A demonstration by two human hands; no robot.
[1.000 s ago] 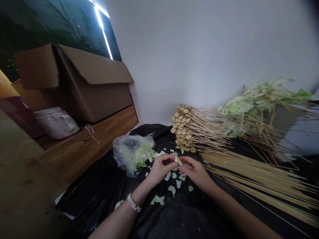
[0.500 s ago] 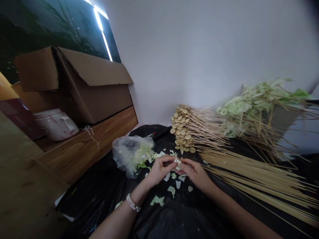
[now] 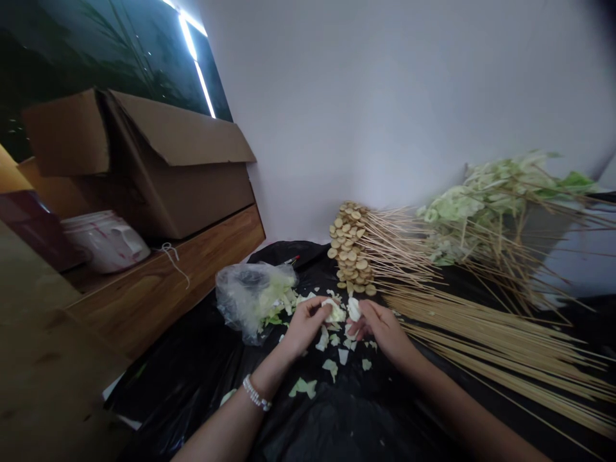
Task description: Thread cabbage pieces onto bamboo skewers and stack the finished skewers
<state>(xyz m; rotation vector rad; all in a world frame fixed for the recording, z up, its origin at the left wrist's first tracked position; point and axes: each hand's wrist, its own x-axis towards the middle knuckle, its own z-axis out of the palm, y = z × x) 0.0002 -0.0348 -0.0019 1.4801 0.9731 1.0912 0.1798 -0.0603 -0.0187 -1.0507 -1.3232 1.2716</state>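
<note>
My left hand (image 3: pixel 307 326), with a beaded bracelet (image 3: pixel 256 393) at the wrist, pinches a pale cabbage piece (image 3: pixel 335 312) between thumb and fingers. Just to its right, my right hand (image 3: pixel 382 327) grips a whiter cabbage piece (image 3: pixel 354 309). A small gap separates the two pieces. Torn cabbage scraps (image 3: pixel 330 367) lie scattered beneath and around both hands on black plastic sheeting (image 3: pixel 337 423). Left of my hands rests a clear plastic bag (image 3: pixel 235 298) with shredded cabbage (image 3: pixel 276 300) at its mouth.
Skewers with round, tan slices (image 3: pixel 353 247) are stacked by the wall. Bare wooden skewers (image 3: pixel 500 340) spread across the right side. Behind them, skewered cabbage leaves (image 3: pixel 481 199) are heaped. A cardboard box (image 3: pixel 187 186) and a white jar (image 3: pixel 108 240) stand on the wooden ledge at left.
My hands were together at one cabbage piece; now they are slightly apart, each with its own piece. The right hand has moved a little to the right.
</note>
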